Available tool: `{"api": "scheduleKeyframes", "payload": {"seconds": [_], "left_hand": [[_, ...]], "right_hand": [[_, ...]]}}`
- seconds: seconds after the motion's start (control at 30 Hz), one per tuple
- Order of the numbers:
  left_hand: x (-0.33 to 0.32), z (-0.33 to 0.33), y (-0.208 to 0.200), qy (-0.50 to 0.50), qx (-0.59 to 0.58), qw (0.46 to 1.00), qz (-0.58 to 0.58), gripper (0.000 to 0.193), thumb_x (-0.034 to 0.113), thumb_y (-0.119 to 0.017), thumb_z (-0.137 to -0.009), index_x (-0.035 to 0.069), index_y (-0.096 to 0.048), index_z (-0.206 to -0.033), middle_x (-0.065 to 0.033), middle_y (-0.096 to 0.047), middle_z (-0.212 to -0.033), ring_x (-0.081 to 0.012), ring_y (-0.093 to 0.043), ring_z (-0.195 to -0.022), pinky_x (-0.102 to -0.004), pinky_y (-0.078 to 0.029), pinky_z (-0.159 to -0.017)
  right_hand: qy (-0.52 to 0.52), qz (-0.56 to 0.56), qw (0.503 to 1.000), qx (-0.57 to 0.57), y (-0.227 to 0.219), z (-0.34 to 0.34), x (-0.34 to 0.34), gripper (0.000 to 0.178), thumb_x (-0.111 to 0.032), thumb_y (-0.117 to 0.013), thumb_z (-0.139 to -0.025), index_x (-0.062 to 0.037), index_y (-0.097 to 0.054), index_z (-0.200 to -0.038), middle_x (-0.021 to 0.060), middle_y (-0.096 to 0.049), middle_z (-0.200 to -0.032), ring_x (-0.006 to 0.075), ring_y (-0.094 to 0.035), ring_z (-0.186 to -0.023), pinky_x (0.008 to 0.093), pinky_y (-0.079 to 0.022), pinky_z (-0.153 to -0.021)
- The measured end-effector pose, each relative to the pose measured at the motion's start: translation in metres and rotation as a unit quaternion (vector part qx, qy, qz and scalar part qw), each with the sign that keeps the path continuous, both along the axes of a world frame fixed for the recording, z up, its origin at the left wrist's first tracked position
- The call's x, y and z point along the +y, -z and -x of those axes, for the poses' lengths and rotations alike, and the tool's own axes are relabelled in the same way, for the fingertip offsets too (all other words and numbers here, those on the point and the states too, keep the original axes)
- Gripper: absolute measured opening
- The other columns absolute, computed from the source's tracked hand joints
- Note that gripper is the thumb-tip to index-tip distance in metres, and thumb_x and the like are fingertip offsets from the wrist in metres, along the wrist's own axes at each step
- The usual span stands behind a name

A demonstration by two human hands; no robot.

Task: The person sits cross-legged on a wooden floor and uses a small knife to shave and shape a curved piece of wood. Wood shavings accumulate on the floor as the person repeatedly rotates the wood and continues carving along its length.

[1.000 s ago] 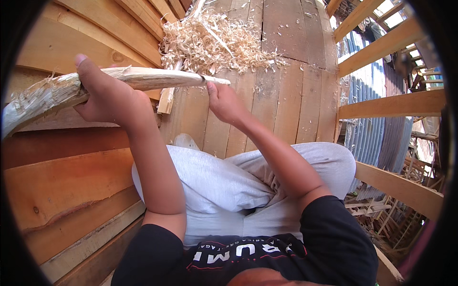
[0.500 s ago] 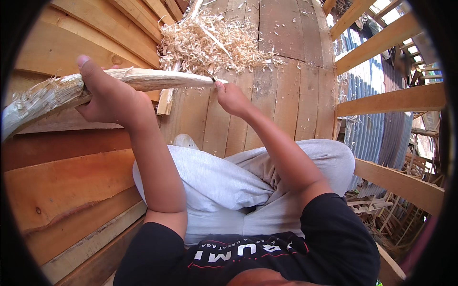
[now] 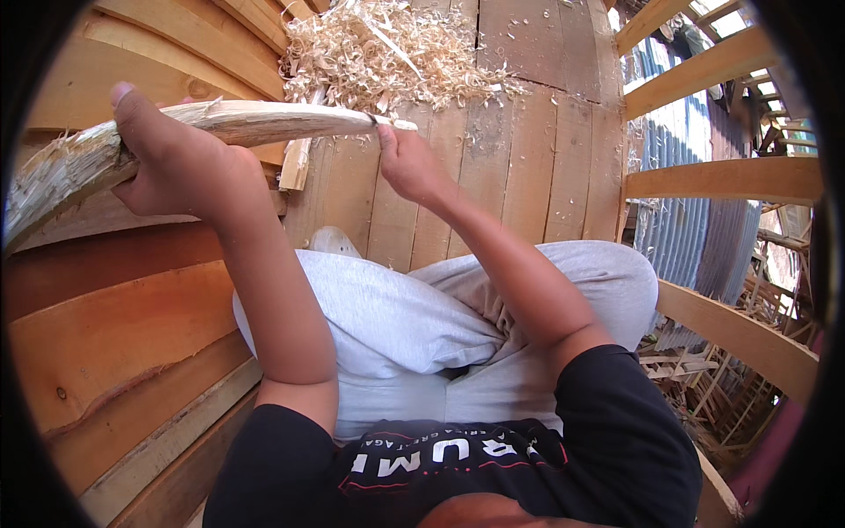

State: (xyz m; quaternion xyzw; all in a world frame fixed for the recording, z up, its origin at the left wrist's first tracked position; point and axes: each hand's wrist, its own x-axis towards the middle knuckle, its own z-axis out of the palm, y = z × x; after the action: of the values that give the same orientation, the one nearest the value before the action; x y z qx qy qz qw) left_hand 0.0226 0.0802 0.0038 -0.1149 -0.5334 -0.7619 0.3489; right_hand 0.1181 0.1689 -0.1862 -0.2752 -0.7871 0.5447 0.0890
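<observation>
The left hand [image 3: 176,167] is wrapped tight around a long pale wooden stave [image 3: 264,121], holding it level above the lap so its far end is steady. The right hand [image 3: 409,163] is closed on a small blade [image 3: 380,121] set against the stave's tip. Curled shavings [image 3: 387,57] lie heaped on the plank floor [image 3: 528,158] just beyond.

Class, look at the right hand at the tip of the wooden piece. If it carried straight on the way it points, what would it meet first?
Probably the pile of wood shavings on the plank floor. The right hand points up the picture, away from the body, past the wooden piece. Depth is unclear, so it might pass above the pile.
</observation>
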Motion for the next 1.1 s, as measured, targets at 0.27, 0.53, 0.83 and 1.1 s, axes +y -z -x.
{"api": "scheduleKeyframes", "payload": {"seconds": [0.27,0.53,0.83,1.1], "left_hand": [[-0.007,0.004,0.003,0.016,-0.066,0.997,-0.038,0.047,0.015,-0.067,-0.082,-0.009,-0.047,-0.116,-0.012,-0.056,-0.102,-0.0168,-0.057,-0.086,-0.0321,-0.051,-0.074],[-0.007,0.005,0.001,0.009,-0.076,0.996,-0.045,0.048,0.018,-0.068,-0.081,-0.007,-0.047,-0.116,-0.0105,-0.056,-0.101,-0.0164,-0.055,-0.083,-0.0325,-0.05,-0.071],[-0.006,0.005,-0.001,0.005,-0.082,0.995,-0.048,0.049,0.018,-0.07,-0.079,-0.009,-0.047,-0.114,-0.0112,-0.056,-0.099,-0.0164,-0.056,-0.078,-0.0301,-0.051,-0.063],[-0.009,0.013,0.0,0.005,-0.082,0.996,-0.047,0.054,0.02,-0.072,-0.08,-0.012,-0.044,-0.112,-0.0121,-0.056,-0.091,-0.0195,-0.056,-0.075,-0.0344,-0.051,-0.065]], "right_hand": [[-0.073,-0.052,0.994,0.062,-0.029,-0.012,-0.012,0.055,-0.036,-0.032,-0.1,0.0067,-0.064,-0.09,0.0321,-0.062,-0.087,0.0462,-0.061,-0.09,0.0526,-0.045,-0.082],[0.005,-0.11,0.994,0.009,0.014,0.0,0.0,0.053,-0.034,-0.033,-0.102,0.007,-0.06,-0.08,0.0313,-0.06,-0.074,0.0486,-0.058,-0.071,0.0521,-0.045,-0.069],[-0.03,-0.068,0.996,-0.052,0.018,-0.001,0.005,0.052,-0.032,-0.033,-0.102,0.0094,-0.055,-0.081,0.0301,-0.058,-0.071,0.0484,-0.055,-0.069,0.0527,-0.043,-0.071],[0.01,0.005,0.997,-0.075,0.031,0.004,0.012,0.053,-0.033,-0.033,-0.102,0.0074,-0.056,-0.078,0.0295,-0.058,-0.07,0.049,-0.057,-0.072,0.0508,-0.045,-0.07]]}}
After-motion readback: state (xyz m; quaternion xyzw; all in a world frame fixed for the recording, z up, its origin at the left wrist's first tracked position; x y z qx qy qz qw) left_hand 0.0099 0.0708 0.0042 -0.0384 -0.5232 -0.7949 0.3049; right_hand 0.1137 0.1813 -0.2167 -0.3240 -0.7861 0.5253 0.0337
